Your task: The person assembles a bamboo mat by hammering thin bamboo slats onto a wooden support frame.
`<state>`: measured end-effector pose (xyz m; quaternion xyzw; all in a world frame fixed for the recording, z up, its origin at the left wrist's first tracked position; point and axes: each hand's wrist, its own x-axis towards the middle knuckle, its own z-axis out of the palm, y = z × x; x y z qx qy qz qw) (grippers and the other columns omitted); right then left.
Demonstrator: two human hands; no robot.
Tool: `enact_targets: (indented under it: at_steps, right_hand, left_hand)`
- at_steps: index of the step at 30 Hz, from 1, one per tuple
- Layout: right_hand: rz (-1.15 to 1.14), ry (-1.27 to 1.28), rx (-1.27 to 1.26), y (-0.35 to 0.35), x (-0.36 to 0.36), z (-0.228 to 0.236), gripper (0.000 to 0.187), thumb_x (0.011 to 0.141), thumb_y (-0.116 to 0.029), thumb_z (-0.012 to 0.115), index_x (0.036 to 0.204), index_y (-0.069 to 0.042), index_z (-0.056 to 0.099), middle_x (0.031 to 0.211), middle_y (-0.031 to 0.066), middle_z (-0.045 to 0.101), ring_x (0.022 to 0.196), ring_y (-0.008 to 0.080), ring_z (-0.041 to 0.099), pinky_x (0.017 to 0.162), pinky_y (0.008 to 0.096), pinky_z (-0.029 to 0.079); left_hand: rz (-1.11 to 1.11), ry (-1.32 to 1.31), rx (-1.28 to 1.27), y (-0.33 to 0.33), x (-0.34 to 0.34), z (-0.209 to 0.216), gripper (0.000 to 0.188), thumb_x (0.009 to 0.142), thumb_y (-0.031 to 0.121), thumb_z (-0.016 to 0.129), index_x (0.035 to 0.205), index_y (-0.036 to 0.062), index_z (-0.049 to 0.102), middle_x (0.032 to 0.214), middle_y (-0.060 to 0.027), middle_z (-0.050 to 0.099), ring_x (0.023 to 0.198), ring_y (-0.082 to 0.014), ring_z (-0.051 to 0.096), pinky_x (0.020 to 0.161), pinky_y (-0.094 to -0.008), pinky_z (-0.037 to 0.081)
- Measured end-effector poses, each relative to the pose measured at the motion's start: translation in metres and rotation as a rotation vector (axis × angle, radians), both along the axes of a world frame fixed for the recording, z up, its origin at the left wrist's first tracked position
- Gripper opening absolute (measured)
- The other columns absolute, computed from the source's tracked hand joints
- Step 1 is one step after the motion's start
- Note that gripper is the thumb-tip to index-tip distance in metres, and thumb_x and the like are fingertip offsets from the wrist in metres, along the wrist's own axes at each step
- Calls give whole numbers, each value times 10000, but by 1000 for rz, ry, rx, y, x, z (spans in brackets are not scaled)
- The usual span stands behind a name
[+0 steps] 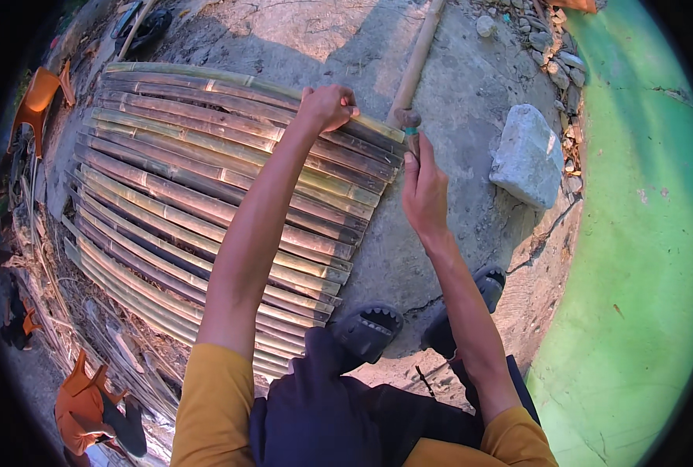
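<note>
Bamboo slat panel (214, 175) lies flat on concrete ground (455, 93), its slats side by side and running roughly left to right, colours mixed from pale green-yellow to dark brown. Left hand (331, 107) at the panel's far edge, toward the right end, wrist over the outer slats; fingers curled in, thumb side turned right. Too small to tell whether anything is pinched between the fingertips. Right hand (424, 191) closed around the handle of a hammer (409, 119), thumb along it, head pointing away from the body, a green band just below the head. Hammer head sits just beside the panel's far right corner; contact with the slat end cannot be told. Beyond it, a long wooden pole (420, 54) stretches away over the ground. Pale block (528, 156) well to the right of the panel, near the ground's right margin, where loose stones (561, 74) border a green surface (634, 233). Dark toothed-pattern slippers (368, 331) near the panel's near right corner. Orange chair (39, 101) off the panel's far left corner. Mustard sleeves (218, 397) on both arms.
</note>
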<state>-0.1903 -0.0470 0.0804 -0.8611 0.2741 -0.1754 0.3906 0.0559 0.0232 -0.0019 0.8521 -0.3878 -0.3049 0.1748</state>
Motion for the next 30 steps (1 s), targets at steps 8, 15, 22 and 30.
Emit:
enact_targets:
  at_steps: [8,15,22,30]
  right_hand:
    - [36,232,-152,-4,-12,-30,422,1060,-119,485,1469,-39,419,928,284,686,799,487,688,634,515,507]
    - [-52,-90,1,7,-18,-13,385,1071,-134,466,1440,-34,424,876,283,673,781,506,670,609,516,483]
    - [-488,-208,1112,9,-31,-37,331,1119,-286,406,1376,-92,482,717,32,503,497,119,478,412,290,351]
    - [-486,-221,1418,22,-5,-40,352,1117,-323,416,1390,-117,502,744,-41,393,518,31,335,401,207,270]
  left_hand:
    - [-21,-27,-6,-8,-1,-2,242,893,395,743,990,175,767,1029,-41,757,1049,-238,677,987,-466,357]
    - [-25,-51,2,-2,0,1,255,899,407,741,985,168,758,1030,-47,756,1045,-251,677,986,-472,366]
    - [-26,-53,-6,-3,-3,-1,235,906,392,739,985,170,748,1044,-31,754,1051,-249,676,988,-473,366]
    - [-32,-63,1,-12,-7,3,237,904,400,737,997,183,763,1033,-30,760,1045,-242,682,981,-468,365]
